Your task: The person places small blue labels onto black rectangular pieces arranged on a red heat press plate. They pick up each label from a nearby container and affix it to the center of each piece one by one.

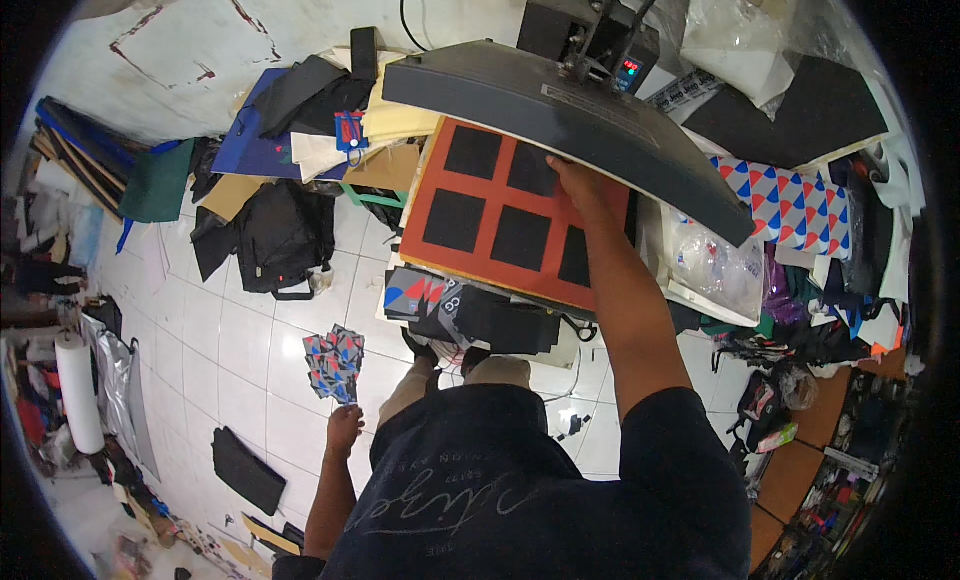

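Observation:
A heat press stands in front of me with its dark grey upper plate [560,110] lifted. Below that, an orange-red pad [415,242] carries several black square pieces [452,220] laid out in rows. My right hand [577,180] reaches in under the raised plate, a finger stretched out at the edge of a back-row black square [533,168]. The upper plate and my arm cover part of the pad's right side. Out to the left, over the floor, my left hand [345,426] is closed on a fanned bunch of grey, red and blue patterned pieces [334,362].
Folded fabrics [300,95] and a dark blue sheet [250,145] lie left of the press. A black bag [285,235] rests on the tiled floor. To the right are patterned grey, red and blue sheets [790,205] and a white tray [712,270] with clear plastic. Scissors [580,328] hang near the press's front.

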Available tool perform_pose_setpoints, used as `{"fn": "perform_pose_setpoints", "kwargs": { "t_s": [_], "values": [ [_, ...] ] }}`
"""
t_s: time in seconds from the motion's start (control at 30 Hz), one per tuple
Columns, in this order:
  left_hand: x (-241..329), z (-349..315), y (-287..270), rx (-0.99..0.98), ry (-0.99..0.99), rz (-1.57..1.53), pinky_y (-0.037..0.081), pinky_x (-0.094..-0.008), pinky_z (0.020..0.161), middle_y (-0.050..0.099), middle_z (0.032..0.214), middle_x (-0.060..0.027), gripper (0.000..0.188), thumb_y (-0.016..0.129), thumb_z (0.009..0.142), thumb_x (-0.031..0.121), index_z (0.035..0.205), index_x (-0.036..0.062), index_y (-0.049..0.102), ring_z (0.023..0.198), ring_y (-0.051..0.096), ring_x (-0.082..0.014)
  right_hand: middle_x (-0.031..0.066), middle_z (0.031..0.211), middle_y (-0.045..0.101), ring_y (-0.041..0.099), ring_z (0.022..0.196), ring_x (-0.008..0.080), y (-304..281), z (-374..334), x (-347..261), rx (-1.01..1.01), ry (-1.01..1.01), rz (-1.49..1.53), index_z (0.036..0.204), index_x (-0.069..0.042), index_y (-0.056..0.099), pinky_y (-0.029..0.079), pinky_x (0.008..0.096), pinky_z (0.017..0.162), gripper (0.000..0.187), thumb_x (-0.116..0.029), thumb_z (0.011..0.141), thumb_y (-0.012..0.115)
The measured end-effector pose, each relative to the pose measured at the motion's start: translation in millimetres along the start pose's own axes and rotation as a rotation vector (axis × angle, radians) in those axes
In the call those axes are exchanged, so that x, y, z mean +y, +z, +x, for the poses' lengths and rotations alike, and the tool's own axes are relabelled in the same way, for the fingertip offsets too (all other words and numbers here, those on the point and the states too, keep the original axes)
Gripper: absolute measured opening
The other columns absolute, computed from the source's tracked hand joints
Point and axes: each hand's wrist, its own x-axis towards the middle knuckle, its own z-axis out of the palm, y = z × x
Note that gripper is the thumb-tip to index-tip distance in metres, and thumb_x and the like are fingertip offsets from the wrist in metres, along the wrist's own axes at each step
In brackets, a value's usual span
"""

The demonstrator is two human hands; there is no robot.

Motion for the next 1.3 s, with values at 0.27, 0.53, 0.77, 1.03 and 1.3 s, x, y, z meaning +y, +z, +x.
{"fn": "perform_pose_setpoints", "kwargs": {
  "t_s": [0.27,0.53,0.77,1.03,1.3],
  "values": [
    [-70.6,-30.2,3.7,-0.011,-0.109,0.025,0.048,-0.0281,0.057,0.064,0.089,-0.0085,0.033,0.061,0.083,0.020,0.108,-0.0008,0.061,0.069,0.060,-0.0160,0.0115,0.108,0.065,0.060,0.101,0.0295,-1.9,-12.1,-26.8,-0.149,0.099,-0.281,0.109,-0.007,0.064,0.045,0.0394,0.088,0.040,-0.032,0.079,0.071],
    [-33.8,-15.5,11.6,0.010,-0.079,0.038,0.050,-0.0301,0.060,0.066,0.092,-0.0119,0.038,0.064,0.084,0.021,0.114,-0.0007,0.059,0.072,0.062,-0.0170,0.0136,0.102,0.066,0.061,0.097,0.0318,-11.3,-17.6,-25.4,-0.148,0.092,-0.264,0.106,-0.006,0.066,0.046,0.0393,0.084,0.039,-0.034,0.080,0.069],
    [18.2,1.2,1.4,0.001,0.060,-0.046,0.047,-0.0268,0.057,0.063,0.085,-0.0060,0.034,0.063,0.085,0.021,0.111,-0.0008,0.059,0.071,0.060,-0.0135,0.0155,0.106,0.064,0.061,0.097,0.0330,-8.9,-17.4,-25.0,0.052,-0.156,-0.198,0.109,-0.005,0.063,0.047,0.0412,0.085,0.039,-0.031,0.080,0.069],
    [-4.4,6.9,6.9,-0.048,-0.001,0.052,0.048,-0.0278,0.057,0.064,0.088,-0.0070,0.033,0.063,0.085,0.022,0.109,0.0001,0.060,0.071,0.062,-0.0150,0.0091,0.081,0.061,0.060,0.077,0.0220,-56.2,-58.7,-96.6,0.043,-0.058,-0.088,0.094,-0.005,0.061,0.047,0.0361,0.068,0.030,-0.031,0.083,0.069],
    [-11.6,6.7,6.0,-0.051,-0.083,0.106,0.049,-0.0279,0.057,0.066,0.090,-0.0088,0.037,0.062,0.083,0.021,0.112,-0.0014,0.059,0.070,0.062,-0.0152,0.0118,0.090,0.062,0.061,0.080,0.0241,-77.7,-301.4,-70.5,-0.705,0.287,-0.031,0.103,-0.006,0.063,0.049,0.0363,0.072,0.043,-0.041,0.079,0.071]
  ]
}}
